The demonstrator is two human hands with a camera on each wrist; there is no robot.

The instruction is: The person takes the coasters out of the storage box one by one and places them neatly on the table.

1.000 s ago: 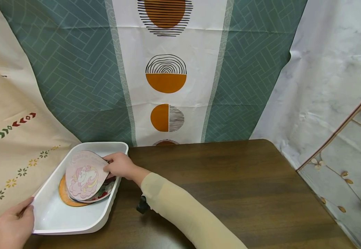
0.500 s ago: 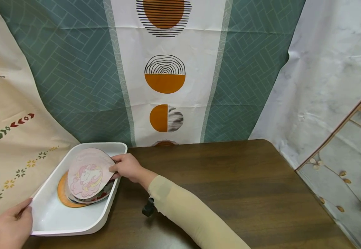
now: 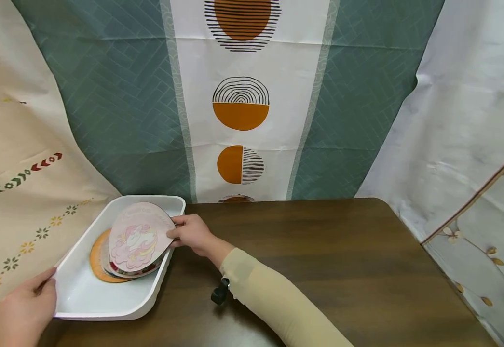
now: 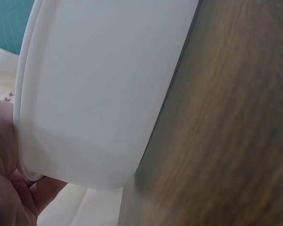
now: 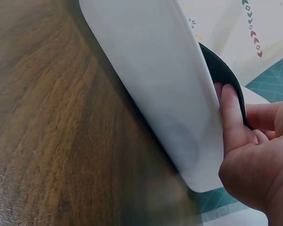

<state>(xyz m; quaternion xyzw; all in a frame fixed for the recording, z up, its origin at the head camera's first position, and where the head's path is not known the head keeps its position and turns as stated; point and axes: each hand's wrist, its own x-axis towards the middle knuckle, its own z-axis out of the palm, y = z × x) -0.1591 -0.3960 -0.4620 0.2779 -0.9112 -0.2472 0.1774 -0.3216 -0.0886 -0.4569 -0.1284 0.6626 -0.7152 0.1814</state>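
A white plastic tray (image 3: 104, 308) stands at the left of the table. Inside it lies a stack of round mats, with an orange mat (image 3: 97, 262) lowest and a patterned one partly covered. Above them, a pink round mat (image 3: 134, 241) with a unicorn print is tilted up. My right hand (image 3: 194, 234) pinches its right edge between thumb and fingers, over the tray's right rim. The right wrist view shows the mat's dark underside (image 5: 219, 70) against my fingers. My left hand (image 3: 28, 306) grips the tray's near left corner; in the left wrist view its fingers curl under the rim.
The brown wooden table (image 3: 304, 260) extends to the right of the tray. A teal and white patterned cloth (image 3: 147, 120) hangs behind it, a cream cloth (image 3: 30, 202) hangs at the left, and a white floral cloth (image 3: 464, 168) at the right.
My right hand has drawn the pink mat up and to the right, off the stack below. My left hand has stayed on the tray's corner. The head view has shifted slightly.
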